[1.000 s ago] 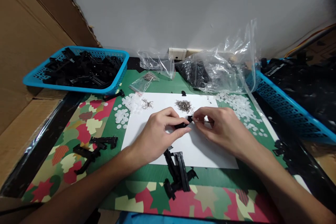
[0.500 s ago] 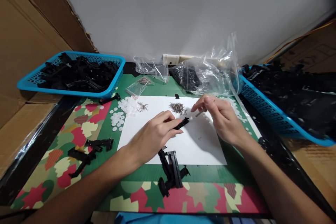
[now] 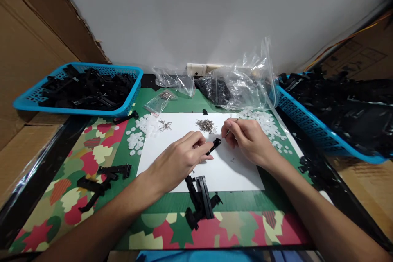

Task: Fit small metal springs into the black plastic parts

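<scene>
My left hand (image 3: 187,153) pinches a small black plastic part (image 3: 216,144) above the white sheet of paper (image 3: 181,180). Just to its right, my right hand (image 3: 247,137) is closed on thin metal tweezers (image 3: 227,132), mostly hidden by the fingers. Their tip is close to the part's right end; I cannot tell whether they touch or carry anything. A pile of tiny metal springs (image 3: 206,125) lies beyond the hands, and a smaller heap (image 3: 165,125) lies left of it. One loose spring (image 3: 232,160) rests below my right hand. More black parts (image 3: 201,200) lie near the front edge.
Blue baskets of black parts stand at the left (image 3: 123,110) and right (image 3: 325,127). White plastic discs (image 3: 135,141) lie left of the paper, with others (image 3: 267,125) to its right. Clear bags (image 3: 242,88) lie by the wall. Several black parts (image 3: 102,184) rest at left.
My right hand has moved slightly left and turned, bringing the tweezers nearer the black part. My left hand still holds that part. The view has shifted a little.
</scene>
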The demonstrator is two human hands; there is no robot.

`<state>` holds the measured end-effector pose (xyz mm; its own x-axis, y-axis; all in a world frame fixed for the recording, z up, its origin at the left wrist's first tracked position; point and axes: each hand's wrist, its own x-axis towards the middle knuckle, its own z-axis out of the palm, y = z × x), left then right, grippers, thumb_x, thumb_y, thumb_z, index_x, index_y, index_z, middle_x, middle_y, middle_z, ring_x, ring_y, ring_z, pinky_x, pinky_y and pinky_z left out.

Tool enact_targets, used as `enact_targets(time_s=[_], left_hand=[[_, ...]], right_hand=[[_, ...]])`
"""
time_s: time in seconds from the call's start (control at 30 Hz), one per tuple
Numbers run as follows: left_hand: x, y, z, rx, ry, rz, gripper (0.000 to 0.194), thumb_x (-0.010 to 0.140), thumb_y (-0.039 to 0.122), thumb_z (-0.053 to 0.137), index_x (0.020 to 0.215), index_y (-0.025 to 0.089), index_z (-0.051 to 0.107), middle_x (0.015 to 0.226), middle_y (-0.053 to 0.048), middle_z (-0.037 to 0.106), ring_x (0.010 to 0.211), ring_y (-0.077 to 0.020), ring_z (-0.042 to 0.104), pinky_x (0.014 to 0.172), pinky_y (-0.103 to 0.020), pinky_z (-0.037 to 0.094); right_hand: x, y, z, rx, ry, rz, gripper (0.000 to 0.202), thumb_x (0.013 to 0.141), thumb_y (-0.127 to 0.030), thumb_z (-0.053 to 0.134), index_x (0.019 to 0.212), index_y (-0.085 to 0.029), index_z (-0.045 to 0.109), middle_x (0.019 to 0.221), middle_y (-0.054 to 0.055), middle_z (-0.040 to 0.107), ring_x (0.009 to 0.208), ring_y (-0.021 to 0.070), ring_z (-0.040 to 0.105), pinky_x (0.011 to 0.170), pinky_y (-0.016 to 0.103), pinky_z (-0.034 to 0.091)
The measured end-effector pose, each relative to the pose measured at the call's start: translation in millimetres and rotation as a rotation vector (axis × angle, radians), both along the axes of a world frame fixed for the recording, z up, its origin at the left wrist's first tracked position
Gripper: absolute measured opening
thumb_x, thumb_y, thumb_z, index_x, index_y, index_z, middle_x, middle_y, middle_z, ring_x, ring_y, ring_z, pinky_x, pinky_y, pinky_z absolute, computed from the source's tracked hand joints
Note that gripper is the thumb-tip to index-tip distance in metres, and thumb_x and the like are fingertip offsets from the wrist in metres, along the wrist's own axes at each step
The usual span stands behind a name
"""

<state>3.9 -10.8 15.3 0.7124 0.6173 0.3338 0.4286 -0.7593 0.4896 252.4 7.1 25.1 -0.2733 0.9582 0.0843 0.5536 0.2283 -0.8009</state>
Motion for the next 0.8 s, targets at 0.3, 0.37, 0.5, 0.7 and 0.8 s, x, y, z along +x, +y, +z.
enact_targets(time_s=[0.3,0.37,0.5,0.7,0.8], left_hand=[[1.0,0.0,-0.3,0.008,0.003,-0.002,0.023,0.106,0.017,0.063,0.128,0.017,0.065,0.105,-0.006,0.062,0.101,-0.0204,0.062,0.084,-0.033,0.058],[1.1,0.0,-0.7,0.009,0.006,-0.002,0.022,0.106,0.018,0.063,0.128,0.017,0.065,0.105,-0.006,0.062,0.1,-0.0203,0.062,0.084,-0.033,0.057],[1.4,-0.1,-1.3,0.019,-0.004,0.01,0.02,0.106,0.019,0.063,0.126,0.018,0.067,0.104,-0.006,0.061,0.097,-0.0192,0.062,0.081,-0.032,0.057],[0.9,0.0,-1.8,0.029,-0.008,-0.002,0.019,0.108,0.021,0.06,0.124,0.017,0.067,0.103,-0.006,0.06,0.096,-0.0186,0.061,0.082,-0.03,0.057],[0.6,0.0,-0.7,0.015,-0.007,-0.003,0.019,0.108,0.022,0.06,0.124,0.017,0.067,0.104,-0.007,0.06,0.097,-0.0189,0.061,0.083,-0.031,0.057]], right_hand=[[-2.8,-1.3,0.1,0.041,-0.064,0.016,0.053,0.115,-0.046,0.041,0.076,-0.02,0.064,0.056,-0.003,0.06,0.051,0.0126,0.054,0.062,0.029,0.041],[-2.6,-1.7,0.1,0.044,-0.068,0.025,0.054,0.116,-0.047,0.04,0.075,-0.02,0.063,0.056,-0.002,0.061,0.051,0.0127,0.054,0.062,0.029,0.041],[-2.4,-1.5,0.2,0.02,-0.048,0.013,0.054,0.116,-0.048,0.04,0.076,-0.021,0.064,0.055,-0.002,0.061,0.051,0.0131,0.056,0.062,0.029,0.042],[-4.0,-1.2,2.0,0.025,-0.078,0.008,0.052,0.115,-0.044,0.041,0.075,-0.021,0.064,0.055,-0.001,0.062,0.052,0.014,0.056,0.061,0.029,0.043],[-5.2,-1.4,3.4,0.041,-0.1,0.015,0.053,0.115,-0.044,0.041,0.075,-0.021,0.066,0.055,-0.001,0.062,0.052,0.0145,0.057,0.062,0.03,0.044]])
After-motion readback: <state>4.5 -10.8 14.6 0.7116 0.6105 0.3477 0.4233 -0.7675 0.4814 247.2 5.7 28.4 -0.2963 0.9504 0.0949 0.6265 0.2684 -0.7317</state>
